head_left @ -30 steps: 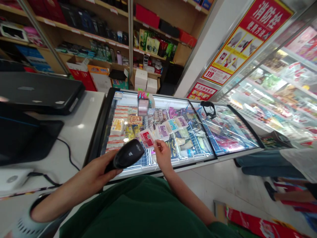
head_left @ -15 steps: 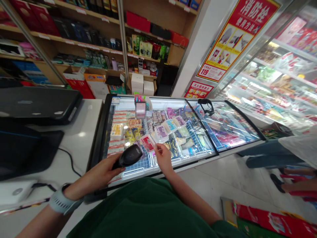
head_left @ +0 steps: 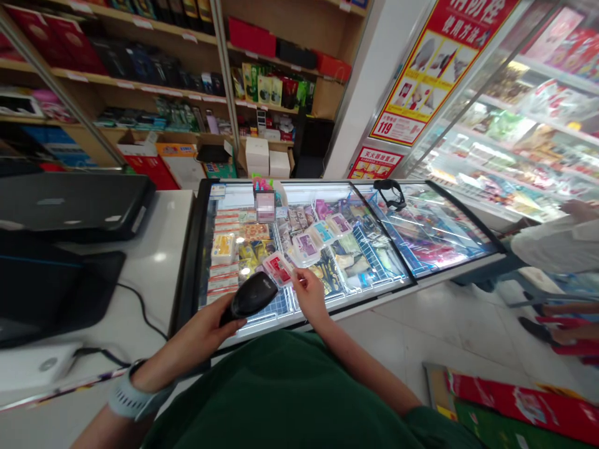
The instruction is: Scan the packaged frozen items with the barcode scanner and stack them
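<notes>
My left hand (head_left: 218, 324) is wrapped round the handle of a black barcode scanner (head_left: 255, 294), whose head points right over the freezer's glass top. With curled fingers, my right hand (head_left: 309, 293) pinches the right edge of a clear pack with a red label (head_left: 277, 269). The scanner's head is close to the left lower side of that pack. Beyond it on the glass lie a purple-labelled pack (head_left: 306, 246), a blue-labelled pack (head_left: 322, 232) and another purple-labelled pack (head_left: 339, 223). A yellow pack (head_left: 223, 247) is farther left.
The chest freezer (head_left: 412, 284) stands against a white counter (head_left: 161, 249) bearing a black machine (head_left: 70, 202) and a cable (head_left: 140, 299). A black looped object (head_left: 392, 194) rests on the freezer's far side. At right is a person in white (head_left: 556, 243); a red box (head_left: 524, 402) sits below.
The scanner and my left hand have shifted slightly right, nearer the red-labelled pack. My right hand stays at the pack's edge. The person at right has moved.
</notes>
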Motion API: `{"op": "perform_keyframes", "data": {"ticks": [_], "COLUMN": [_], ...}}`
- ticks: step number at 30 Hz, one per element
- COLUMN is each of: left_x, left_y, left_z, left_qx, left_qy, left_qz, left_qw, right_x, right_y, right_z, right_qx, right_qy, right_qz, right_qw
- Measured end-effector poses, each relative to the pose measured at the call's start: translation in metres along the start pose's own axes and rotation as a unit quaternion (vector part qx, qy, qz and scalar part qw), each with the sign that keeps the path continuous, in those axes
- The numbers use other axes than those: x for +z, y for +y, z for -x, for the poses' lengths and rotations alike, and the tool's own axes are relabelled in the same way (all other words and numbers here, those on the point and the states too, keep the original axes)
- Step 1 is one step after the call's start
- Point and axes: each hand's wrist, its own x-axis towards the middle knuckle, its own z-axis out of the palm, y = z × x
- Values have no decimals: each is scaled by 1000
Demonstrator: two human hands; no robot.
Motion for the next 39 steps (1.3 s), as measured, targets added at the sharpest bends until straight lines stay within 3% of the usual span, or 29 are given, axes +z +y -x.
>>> {"op": "perform_keyframes", "data": {"ticks": [25,39], "left_x": [7,8], "left_y": [-3,-6], "left_z": [-2,-3], "left_qx": [27,7], "left_qy": [36,29], "left_qz": [3,13], "left_qw": [999,999], "right_x": [-2,-2], "right_y": [-4,-9], "right_z": [4,5], "right_qx": [-9,2], "right_qy": [-17,-19], "right_qz": [5,5], "right_qw": [1000,1000]}}
